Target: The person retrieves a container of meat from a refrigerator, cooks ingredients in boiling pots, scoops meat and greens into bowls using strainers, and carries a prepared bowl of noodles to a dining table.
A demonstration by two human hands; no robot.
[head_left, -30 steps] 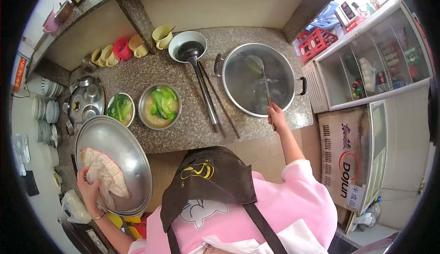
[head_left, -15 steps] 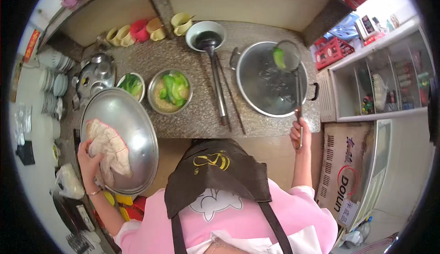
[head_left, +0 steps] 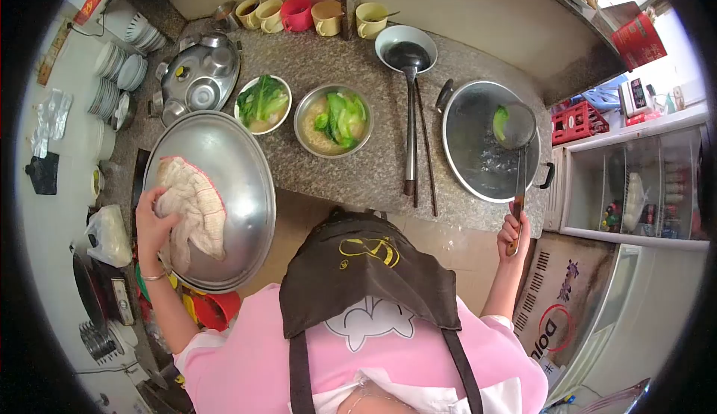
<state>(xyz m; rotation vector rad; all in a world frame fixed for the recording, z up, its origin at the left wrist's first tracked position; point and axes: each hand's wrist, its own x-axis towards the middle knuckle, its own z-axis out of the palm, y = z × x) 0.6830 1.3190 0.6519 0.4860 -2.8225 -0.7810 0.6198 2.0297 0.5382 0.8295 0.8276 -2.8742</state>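
Metal pot near counter's front edge

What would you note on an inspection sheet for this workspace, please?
Surface: speckled counter, bearing the pot and a metal bowl.
Job's things: strainer over the pot, green leaf at its left; cloth on a domed metal lid.
Clutter: cups in a row at the back; ladle resting in a pale bowl.
Left hand: clasping the cloth.
Right hand: gripping the strainer by its handle.
Cables: thin dark cord by the red sign, left wall.
Surroundings: stacked plates left, glass-fronted fridge right.
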